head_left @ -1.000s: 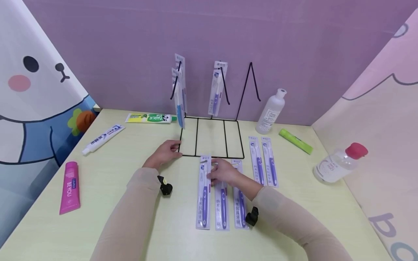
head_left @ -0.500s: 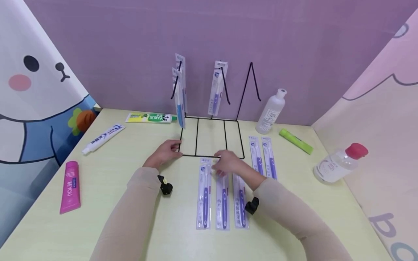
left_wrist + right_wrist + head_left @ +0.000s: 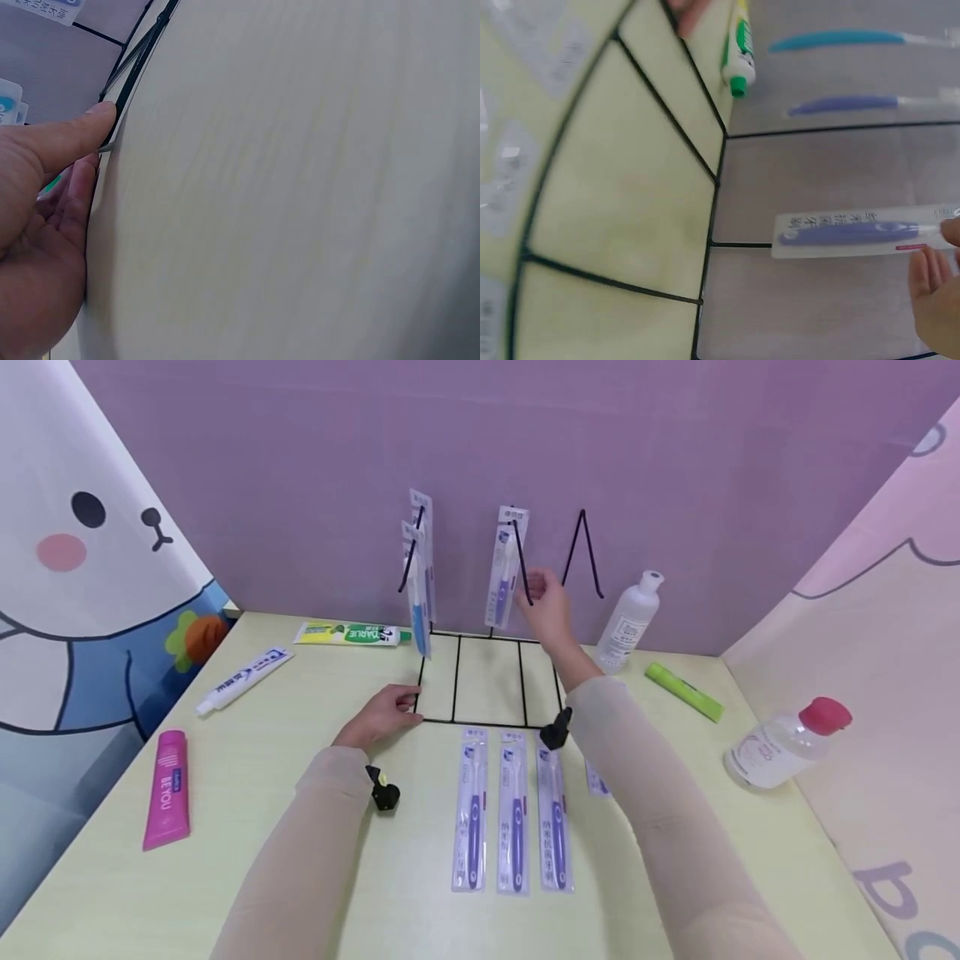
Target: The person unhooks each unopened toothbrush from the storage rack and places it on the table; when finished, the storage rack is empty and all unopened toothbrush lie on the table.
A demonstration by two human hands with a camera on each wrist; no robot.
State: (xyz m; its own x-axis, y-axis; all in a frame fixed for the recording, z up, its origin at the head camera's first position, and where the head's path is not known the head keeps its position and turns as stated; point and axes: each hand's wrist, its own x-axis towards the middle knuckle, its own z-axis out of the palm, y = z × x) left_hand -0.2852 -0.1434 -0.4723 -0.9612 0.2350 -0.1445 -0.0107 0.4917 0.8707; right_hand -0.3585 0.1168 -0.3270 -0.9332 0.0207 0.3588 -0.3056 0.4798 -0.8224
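Note:
My left hand [image 3: 382, 718] pinches the front left corner of the black wire rack [image 3: 457, 681]. In the left wrist view, the thumb [image 3: 82, 135] lies against the rack's wire. Raised to the middle hook, my right hand [image 3: 547, 606] is beside a packaged purple toothbrush [image 3: 498, 577] hanging there. In the right wrist view, thumb and fingers [image 3: 930, 274] are around the edge of that toothbrush pack [image 3: 840, 232], apart from each other; whether they touch it is unclear. Two packaged toothbrushes [image 3: 420, 585] hang on the left hook, a blue one in front. No toothbrush shows on the right hook [image 3: 588, 552].
Three packaged purple toothbrushes [image 3: 515, 827] lie before the rack; another [image 3: 596, 781] is mostly under my right sleeve. Toothpaste tubes lie left, yellow-green [image 3: 348, 633], white [image 3: 243, 681] and pink [image 3: 168, 789]. Right stand a white bottle [image 3: 630, 618], green tube [image 3: 682, 691] and red-capped bottle [image 3: 780, 747].
My right hand has left the toothbrushes on the table and risen to the middle hook. The left hand keeps its hold on the rack. The row's left toothbrush has shifted slightly.

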